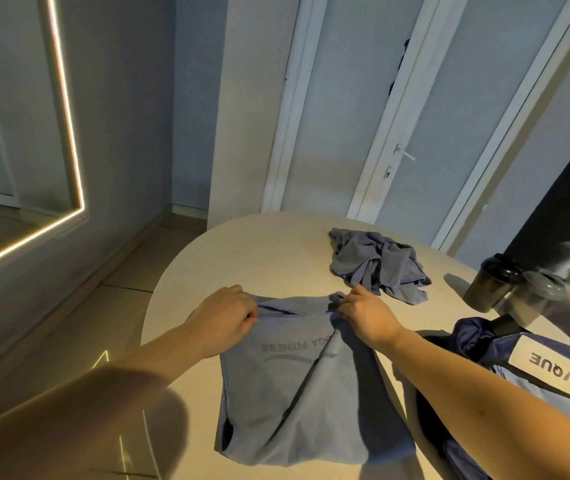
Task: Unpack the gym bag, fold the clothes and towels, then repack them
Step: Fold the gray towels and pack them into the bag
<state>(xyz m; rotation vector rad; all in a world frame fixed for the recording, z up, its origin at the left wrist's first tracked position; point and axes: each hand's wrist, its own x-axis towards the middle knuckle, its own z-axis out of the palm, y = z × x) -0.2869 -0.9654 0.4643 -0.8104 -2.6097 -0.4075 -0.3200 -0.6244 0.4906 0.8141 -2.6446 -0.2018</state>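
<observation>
The navy and pale grey gym bag [526,368] sits at the right edge of the pale round table [259,251]. Its top looks slack and open, though what is inside it cannot be made out. Beside it, further back, stand two lidded takeaway cups touching each other, one with a black lid [488,289] and one with a grey lid [533,299]; their contents are hidden. There are two pieces of blue-grey cloth out on the table. One is a crumpled heap [377,265] near the far side. The other is a towel [290,393] spread just left of the bag. The left hand [226,318] pinches its far left corner and the right hand [366,317] pinches its far right corner, fingers curled tight on the hem. The bag's pale panel reads "LVQUE". The towel shows "FITNESS", with the word before it partly lost in a fold.
</observation>
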